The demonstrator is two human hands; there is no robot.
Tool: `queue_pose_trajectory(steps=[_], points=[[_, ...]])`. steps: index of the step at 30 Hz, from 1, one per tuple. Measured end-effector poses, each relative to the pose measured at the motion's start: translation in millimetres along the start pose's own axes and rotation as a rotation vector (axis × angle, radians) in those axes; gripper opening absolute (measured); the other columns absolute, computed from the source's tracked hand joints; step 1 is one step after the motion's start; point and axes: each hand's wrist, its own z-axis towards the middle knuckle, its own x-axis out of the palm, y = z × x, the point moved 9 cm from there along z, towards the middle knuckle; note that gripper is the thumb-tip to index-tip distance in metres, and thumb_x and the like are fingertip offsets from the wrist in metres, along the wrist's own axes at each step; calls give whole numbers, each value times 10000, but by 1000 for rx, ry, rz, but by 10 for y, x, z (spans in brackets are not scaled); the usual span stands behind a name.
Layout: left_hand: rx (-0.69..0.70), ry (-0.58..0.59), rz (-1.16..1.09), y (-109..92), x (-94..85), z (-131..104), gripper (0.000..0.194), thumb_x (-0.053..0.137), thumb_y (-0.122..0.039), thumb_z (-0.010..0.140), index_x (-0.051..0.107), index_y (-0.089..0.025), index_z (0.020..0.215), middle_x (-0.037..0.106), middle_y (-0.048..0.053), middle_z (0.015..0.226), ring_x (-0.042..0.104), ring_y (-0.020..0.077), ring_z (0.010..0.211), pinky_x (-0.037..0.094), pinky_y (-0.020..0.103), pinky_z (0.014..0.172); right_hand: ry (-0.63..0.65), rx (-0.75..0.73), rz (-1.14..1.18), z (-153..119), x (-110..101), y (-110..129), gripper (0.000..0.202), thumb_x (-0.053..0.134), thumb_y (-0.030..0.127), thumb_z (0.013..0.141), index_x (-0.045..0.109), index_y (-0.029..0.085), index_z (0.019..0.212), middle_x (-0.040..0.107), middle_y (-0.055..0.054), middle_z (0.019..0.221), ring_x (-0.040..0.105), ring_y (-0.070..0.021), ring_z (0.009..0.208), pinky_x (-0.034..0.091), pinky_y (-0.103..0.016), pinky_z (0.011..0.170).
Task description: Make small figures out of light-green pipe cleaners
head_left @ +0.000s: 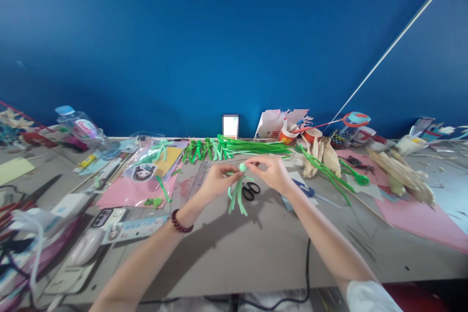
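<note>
Above the middle of the table, my left hand (216, 181) pinches a pale mint-green pipe cleaner piece (238, 199) between thumb and fingers. The piece has a small round coiled knob on top and several loose strands hanging down. From the other side my right hand (272, 173) is closed at the knob, thumb and forefinger pressed together against it. Just below and right of the piece lie black-handled scissors (251, 191), partly behind the strands. Behind both hands rests a row of finished-looking twisted green pipe cleaner shapes (204, 148) beside a bundle of straight green pipe cleaners (256, 146).
To the left are a clear ruler (200, 178), a plastic bag over pink paper (124, 192), a white mouse (87, 246) and a bottle (78, 124). Rightward lie a blue-handled tool (303, 188), dried husks (321, 156) and pink paper (420, 222). Paper cups (287, 135) stand near the blue wall.
</note>
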Motion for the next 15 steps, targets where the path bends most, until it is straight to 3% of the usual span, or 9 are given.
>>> queue_pose_trajectory(steps=[9, 15], points=[[-54, 10, -36, 48, 14, 9, 250, 664, -387, 706, 717, -144, 677, 689, 34, 651, 531, 117, 520, 384, 222, 487, 29, 28, 16, 6, 24, -1, 187, 566, 316, 819, 722, 212, 821, 728, -36, 842, 662, -202, 777, 500, -287, 673], [-9, -7, -24, 25, -13, 8, 258, 655, -401, 710, 708, -152, 664, 676, 28, 636, 537, 125, 538, 396, 229, 507, 37, -10, -11, 0, 4, 72, 170, 574, 307, 813, 716, 215, 829, 725, -36, 847, 652, -188, 745, 503, -282, 659]])
